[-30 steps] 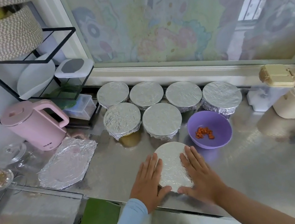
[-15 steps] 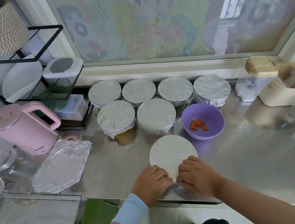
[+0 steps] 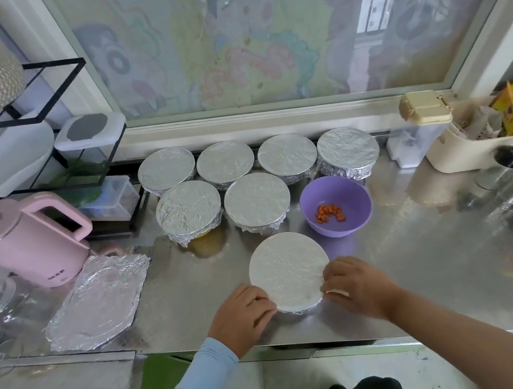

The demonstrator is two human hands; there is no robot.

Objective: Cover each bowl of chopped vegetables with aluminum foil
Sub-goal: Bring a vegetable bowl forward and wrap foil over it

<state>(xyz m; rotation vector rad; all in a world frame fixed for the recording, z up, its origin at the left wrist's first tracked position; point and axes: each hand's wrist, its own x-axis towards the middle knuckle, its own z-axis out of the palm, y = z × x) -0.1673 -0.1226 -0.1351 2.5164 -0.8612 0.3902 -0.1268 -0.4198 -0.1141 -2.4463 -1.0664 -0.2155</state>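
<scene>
Head: round crinkled foil [image 3: 288, 267], purple bowl [image 3: 348, 190]

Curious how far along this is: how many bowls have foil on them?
7 foil-covered bowls: four along the window, two in front of those, one nearest, gripped by the left hand and right hand. The purple bowl is uncovered. None seem hidden.
</scene>
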